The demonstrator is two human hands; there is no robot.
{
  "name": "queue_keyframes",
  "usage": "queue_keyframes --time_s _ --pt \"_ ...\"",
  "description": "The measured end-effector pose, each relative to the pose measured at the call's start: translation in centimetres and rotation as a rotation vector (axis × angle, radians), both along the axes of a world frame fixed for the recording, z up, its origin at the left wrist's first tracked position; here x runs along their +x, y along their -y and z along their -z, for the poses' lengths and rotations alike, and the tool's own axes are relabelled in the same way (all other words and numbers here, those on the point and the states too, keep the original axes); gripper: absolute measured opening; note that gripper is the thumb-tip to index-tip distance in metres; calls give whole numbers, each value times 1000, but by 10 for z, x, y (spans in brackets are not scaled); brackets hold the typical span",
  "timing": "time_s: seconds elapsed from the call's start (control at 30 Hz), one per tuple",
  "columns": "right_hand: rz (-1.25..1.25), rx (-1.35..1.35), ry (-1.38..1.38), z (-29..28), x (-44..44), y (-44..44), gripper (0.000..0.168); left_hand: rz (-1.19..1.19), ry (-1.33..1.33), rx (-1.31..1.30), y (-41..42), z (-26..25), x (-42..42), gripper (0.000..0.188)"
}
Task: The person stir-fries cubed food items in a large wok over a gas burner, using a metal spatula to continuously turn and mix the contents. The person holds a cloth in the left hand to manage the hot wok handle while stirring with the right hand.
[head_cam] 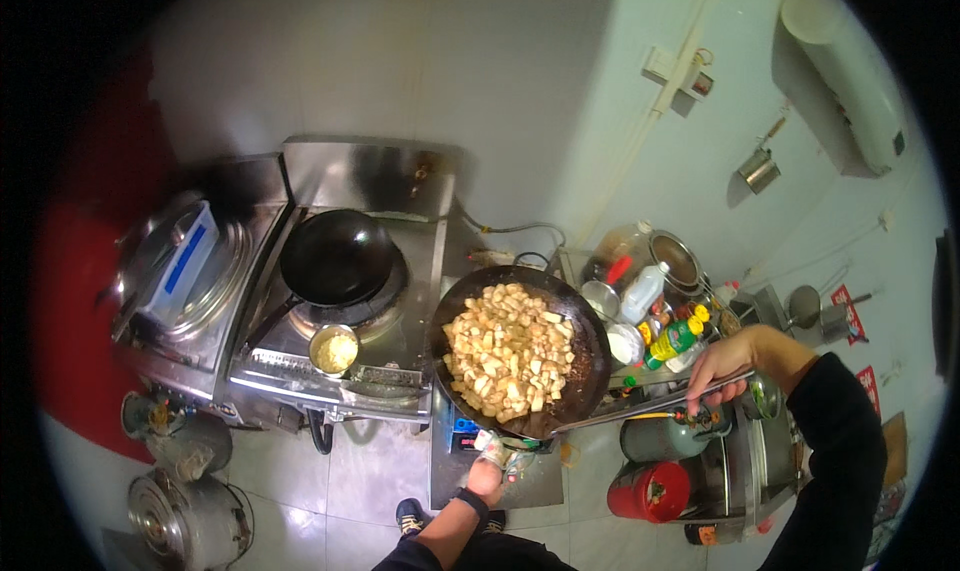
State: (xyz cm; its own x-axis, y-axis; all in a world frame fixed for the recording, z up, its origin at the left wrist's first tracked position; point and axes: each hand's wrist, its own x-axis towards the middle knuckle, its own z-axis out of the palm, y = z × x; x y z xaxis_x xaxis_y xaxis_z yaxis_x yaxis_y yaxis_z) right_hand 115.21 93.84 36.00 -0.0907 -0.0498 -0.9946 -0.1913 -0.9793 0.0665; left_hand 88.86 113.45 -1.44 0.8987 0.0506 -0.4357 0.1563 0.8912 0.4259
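Note:
A large dark wok (592, 346) full of pale, lightly browned diced food (510, 353) stands before me. At its near rim, my left hand (486, 479) grips a light patterned cloth (491, 448); whether a wok handle lies under the cloth cannot be seen. My right hand (720, 380), off to the right, is closed around the long metal handle of a wok spatula or ladle (630, 413). That tool slants down leftward to the wok's near right edge, where its head is hard to make out.
A smaller black wok (337, 256) sits on the steel stove (405, 331), with a metal cup of chopped pale food (335, 352) nearby. Several bottles, including a green one (673, 342), crowd the right-hand shelf. Below are a gas cylinder (652, 440) and a red bucket (637, 492).

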Motion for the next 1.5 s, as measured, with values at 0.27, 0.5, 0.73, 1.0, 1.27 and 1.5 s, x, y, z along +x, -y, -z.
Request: queue_keyframes --time_s 0.27,0.5,0.73,1.0,1.27,1.5 --pt "421 380 92 146 -108 -8 26 -372 -228 364 28 27 22 21" --pt "1055 811 -241 246 -153 -27 18 -268 -196 405 14 -2 20 26" --pt "1676 1049 -1134 283 -133 38 31 -18 -90 -105 0 -7 -44 28" --pt "1652 1070 -1218 288 -164 118 32 9 -257 -581 16 44 -185 46" --pt "950 725 -206 187 -171 72 29 19 -237 -309 -6 -25 -78 33" --pt "937 705 18 171 -197 -111 16 212 -143 128 -24 15 -6 33"
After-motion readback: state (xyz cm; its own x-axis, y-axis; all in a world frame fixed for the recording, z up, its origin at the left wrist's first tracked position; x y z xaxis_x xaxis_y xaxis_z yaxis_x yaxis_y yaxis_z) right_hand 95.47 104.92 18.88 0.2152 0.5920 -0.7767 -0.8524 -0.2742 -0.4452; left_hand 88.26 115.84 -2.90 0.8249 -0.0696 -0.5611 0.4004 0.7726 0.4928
